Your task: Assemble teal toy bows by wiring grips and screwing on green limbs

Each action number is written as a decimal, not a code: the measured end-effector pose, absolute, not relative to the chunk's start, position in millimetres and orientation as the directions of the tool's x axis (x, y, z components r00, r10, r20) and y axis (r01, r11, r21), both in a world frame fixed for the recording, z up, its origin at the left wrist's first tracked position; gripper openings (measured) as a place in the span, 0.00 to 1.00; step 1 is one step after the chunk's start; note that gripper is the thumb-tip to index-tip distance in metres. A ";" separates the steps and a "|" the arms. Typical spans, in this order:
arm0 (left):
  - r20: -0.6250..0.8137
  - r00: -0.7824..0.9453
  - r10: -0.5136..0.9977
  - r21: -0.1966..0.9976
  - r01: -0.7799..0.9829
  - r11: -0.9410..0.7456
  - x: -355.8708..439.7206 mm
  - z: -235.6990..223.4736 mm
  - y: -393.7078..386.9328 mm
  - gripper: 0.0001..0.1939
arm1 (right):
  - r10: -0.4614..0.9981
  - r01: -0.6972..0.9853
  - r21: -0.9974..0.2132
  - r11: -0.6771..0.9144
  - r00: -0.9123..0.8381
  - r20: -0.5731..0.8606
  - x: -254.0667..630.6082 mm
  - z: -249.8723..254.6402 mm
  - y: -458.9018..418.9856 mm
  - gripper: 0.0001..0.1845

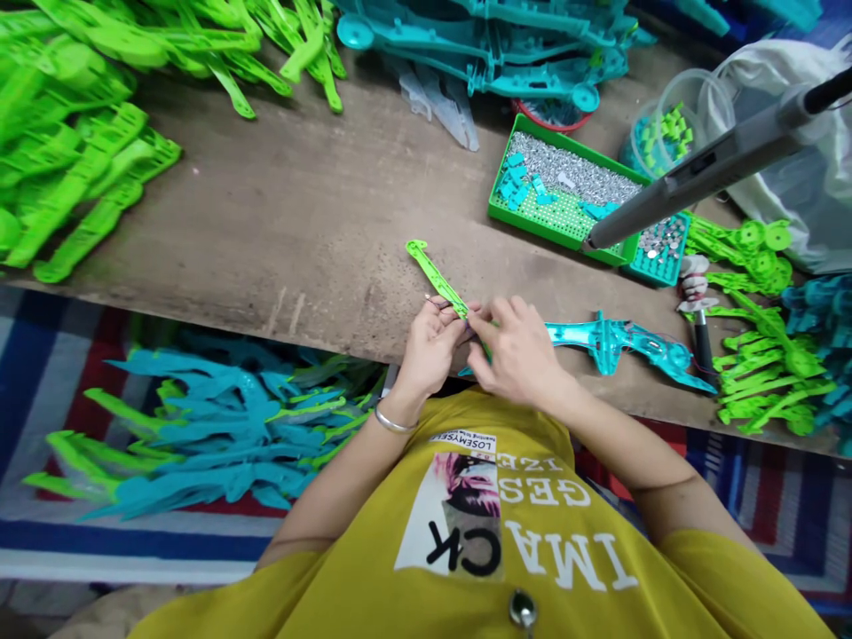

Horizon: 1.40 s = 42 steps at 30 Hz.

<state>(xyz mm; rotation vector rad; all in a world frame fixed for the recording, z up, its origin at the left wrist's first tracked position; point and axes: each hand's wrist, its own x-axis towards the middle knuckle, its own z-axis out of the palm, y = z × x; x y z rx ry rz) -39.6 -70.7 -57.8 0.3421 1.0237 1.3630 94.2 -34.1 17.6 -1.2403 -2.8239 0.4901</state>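
Near the table's front edge, both hands meet over a long green plastic part [437,280]. My left hand [431,348] is closed around its lower end, with thin dark wires showing by the fingertips. My right hand [516,351] is closed over the same end from the other side, its fingertips touching the part. The fingers hide that lower end, so its shape cannot be made out. Just right of my right hand lies a glossy teal toy-bow-like body [605,342] with thin wires along it, partly behind the hand.
A green tray [559,232] holds small screws and teal pieces; a teal basket [656,277] beside it holds small metal discs. A grey electric screwdriver [698,169] hangs above. Green parts [73,169] pile left, teal bodies [493,44] behind, more finished-looking pieces [226,426] below the edge.
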 end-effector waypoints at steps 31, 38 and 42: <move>-0.383 -0.239 0.892 0.752 -0.641 0.151 -48.4 -53.0 -52.4 0.22 | 0.514 0.389 -0.873 0.293 -0.834 -0.200 57.6 -7.7 69.1 0.04; -0.410 -0.282 0.868 0.756 -0.637 0.151 -44.6 -51.5 -48.0 0.21 | 0.571 0.343 -0.927 0.151 -0.796 -0.202 51.1 3.2 71.4 0.11; -0.412 -0.288 0.865 0.766 -0.623 0.157 -43.8 -52.3 -48.5 0.20 | 0.518 0.341 -0.906 0.252 -0.838 -0.171 47.4 6.5 75.2 0.08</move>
